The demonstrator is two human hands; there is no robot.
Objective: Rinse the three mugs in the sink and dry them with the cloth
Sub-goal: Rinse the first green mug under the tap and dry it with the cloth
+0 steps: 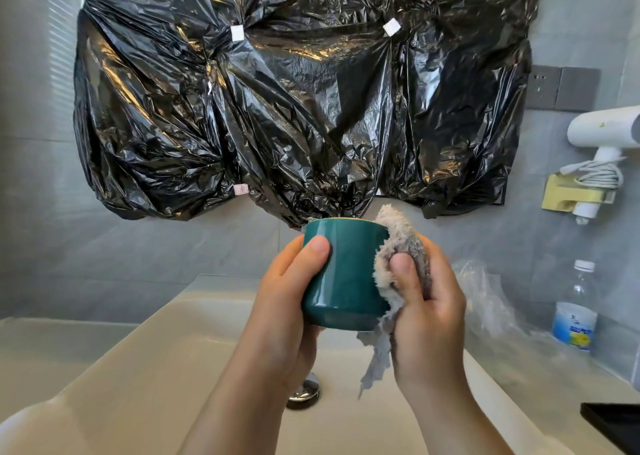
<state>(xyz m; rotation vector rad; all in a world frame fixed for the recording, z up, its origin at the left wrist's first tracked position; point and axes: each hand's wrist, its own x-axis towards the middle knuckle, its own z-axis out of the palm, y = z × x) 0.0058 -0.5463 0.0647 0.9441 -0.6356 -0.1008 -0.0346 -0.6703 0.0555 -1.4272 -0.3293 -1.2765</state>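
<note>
Drying the green mug over the sink

Our left hand (291, 292) wraps its fingers around the green mug (346, 274) above the sink (145, 361); at its 3 o'clock side, our right hand (429, 302) pinches the grey cloth (398, 246) against it.

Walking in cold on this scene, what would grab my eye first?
Probably the crinkled black plastic sheeting taped over the wall above the sink, filling the top of the view. Next, front and centre, the left hand grips a teal mug over the basin while the right hand presses a fluffy grey cloth against its side. A water bottle stands at far right.
</note>
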